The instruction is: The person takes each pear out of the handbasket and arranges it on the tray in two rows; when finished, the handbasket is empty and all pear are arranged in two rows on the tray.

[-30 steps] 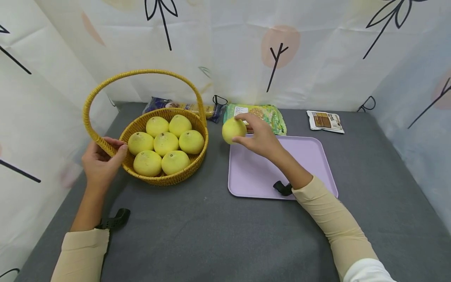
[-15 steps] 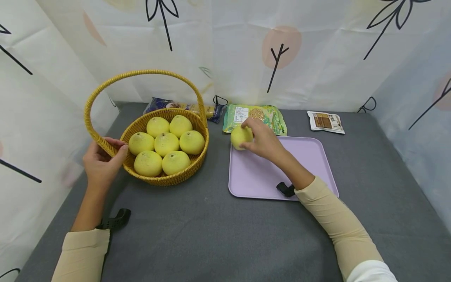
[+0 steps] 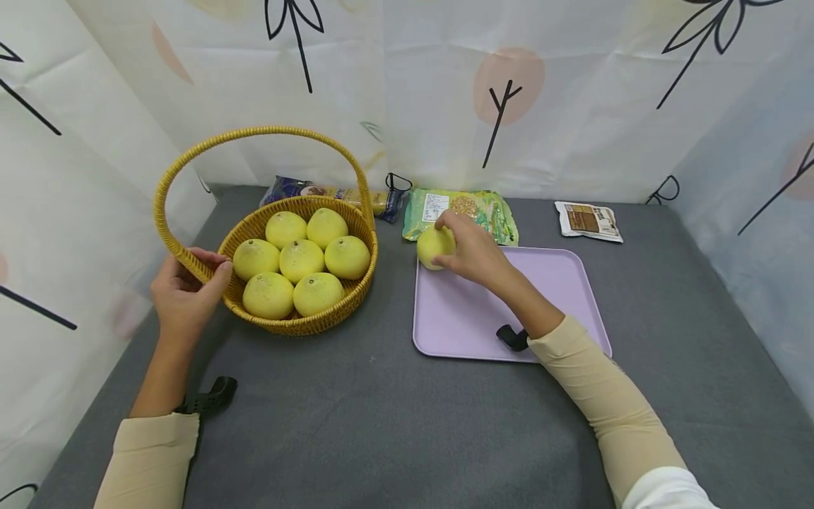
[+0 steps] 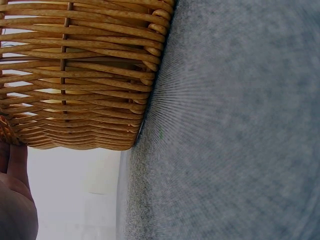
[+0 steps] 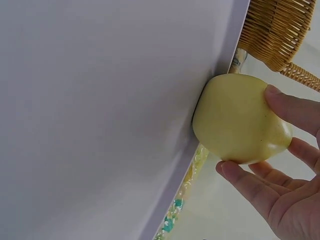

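My left hand (image 3: pixel 181 297) grips the yellow woven basket (image 3: pixel 311 324) where its tall handle (image 3: pixel 167 225) meets the rim. Inside the basket lie several round yellow-green fruits (image 3: pixel 302 260). In the left wrist view the basket's woven wall (image 4: pixel 85 75) fills the upper left, with the thumb and fingers at its rim. My right hand (image 3: pixel 473 254) holds one round yellow-green fruit (image 3: pixel 432 246) between thumb and fingertips, at the far left corner of the lilac tray (image 3: pixel 464 325). In the right wrist view this fruit (image 5: pixel 237 117) sits against the tray surface, just inside the raised edge.
Behind the tray lies a green and yellow food packet (image 3: pixel 502 219). A blue and yellow packet (image 3: pixel 286 189) lies partly hidden behind the basket. A small white and brown sachet (image 3: pixel 588 219) is at the back right of the grey tabletop (image 3: pixel 381 424). Patterned cloth walls surround it.
My right hand has brought the fruit rightward and down from beside the tray onto its far left corner, then stays there. The left hand keeps its grip on the basket.
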Demonstrator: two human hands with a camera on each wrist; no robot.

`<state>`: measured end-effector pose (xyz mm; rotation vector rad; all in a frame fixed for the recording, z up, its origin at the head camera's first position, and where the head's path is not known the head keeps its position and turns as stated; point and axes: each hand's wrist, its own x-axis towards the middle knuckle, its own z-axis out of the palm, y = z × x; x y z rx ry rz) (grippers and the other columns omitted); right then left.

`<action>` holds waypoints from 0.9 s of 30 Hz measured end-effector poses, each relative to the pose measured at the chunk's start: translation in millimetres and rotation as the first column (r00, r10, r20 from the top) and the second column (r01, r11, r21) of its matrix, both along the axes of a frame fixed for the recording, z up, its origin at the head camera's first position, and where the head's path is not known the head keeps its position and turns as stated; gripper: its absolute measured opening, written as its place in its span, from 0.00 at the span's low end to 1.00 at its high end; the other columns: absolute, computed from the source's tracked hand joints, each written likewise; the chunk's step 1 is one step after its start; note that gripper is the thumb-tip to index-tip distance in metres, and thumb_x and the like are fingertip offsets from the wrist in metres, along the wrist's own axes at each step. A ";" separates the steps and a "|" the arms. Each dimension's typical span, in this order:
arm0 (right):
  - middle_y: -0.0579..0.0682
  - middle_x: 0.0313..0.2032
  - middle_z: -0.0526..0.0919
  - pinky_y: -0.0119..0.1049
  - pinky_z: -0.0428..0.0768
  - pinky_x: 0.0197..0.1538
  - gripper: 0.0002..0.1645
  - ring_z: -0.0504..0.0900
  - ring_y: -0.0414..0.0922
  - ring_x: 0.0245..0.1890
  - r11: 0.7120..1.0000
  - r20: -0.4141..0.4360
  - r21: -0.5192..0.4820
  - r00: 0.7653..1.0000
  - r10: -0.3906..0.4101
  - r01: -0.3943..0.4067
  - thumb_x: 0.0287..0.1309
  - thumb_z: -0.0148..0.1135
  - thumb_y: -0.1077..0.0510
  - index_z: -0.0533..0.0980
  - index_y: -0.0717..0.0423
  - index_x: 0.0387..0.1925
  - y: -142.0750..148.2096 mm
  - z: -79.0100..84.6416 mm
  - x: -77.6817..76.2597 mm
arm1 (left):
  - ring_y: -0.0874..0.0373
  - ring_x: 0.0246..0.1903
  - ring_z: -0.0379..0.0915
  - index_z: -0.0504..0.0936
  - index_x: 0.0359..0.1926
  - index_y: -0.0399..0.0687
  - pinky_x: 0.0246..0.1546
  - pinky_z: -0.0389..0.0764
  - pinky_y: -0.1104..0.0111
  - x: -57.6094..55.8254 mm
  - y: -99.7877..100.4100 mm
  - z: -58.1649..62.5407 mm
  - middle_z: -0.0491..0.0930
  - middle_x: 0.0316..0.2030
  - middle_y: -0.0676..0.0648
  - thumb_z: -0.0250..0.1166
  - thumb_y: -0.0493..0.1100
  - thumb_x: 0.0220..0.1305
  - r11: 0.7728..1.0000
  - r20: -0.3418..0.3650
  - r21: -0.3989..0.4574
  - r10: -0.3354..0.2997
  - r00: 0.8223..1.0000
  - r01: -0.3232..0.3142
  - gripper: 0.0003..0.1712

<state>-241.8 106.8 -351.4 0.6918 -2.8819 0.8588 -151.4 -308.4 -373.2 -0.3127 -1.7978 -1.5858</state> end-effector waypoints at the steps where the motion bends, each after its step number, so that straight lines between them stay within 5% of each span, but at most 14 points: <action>1: 0.59 0.51 0.78 0.53 0.75 0.52 0.32 0.75 0.55 0.53 1.000 0.002 0.006 1.000 0.000 0.000 0.49 0.80 0.58 0.72 0.58 0.53 -0.7 0.3 -0.6 | 0.59 0.26 0.78 0.74 0.39 0.14 0.23 0.76 0.79 0.0 0.0 0.1 0.83 0.32 0.39 0.67 0.23 0.53 1.000 0.000 0.003 0.001 1.000 -0.001 0.14; 15: 0.60 0.58 0.74 0.54 0.76 0.53 0.36 0.72 0.55 0.58 0.996 0.051 0.088 0.999 0.012 -0.017 0.52 0.77 0.56 0.70 0.59 0.60 -5.6 6.5 -0.7 | 0.60 0.26 0.78 0.74 0.39 0.14 0.23 0.77 0.79 -0.5 -1.3 -0.9 0.83 0.32 0.39 0.67 0.23 0.53 1.000 -0.021 -0.025 0.003 1.000 -0.004 0.14; 27: 0.53 0.59 0.79 0.47 0.75 0.60 0.25 0.76 0.50 0.60 0.990 -0.134 -0.014 0.981 0.139 -0.142 0.62 0.70 0.52 0.78 0.57 0.58 -38.1 18.5 4.4 | 0.61 0.25 0.78 0.74 0.39 0.14 0.23 0.76 0.79 -1.9 -2.9 -3.0 0.83 0.32 0.39 0.67 0.22 0.53 0.999 -0.025 -0.039 0.012 1.000 -0.013 0.14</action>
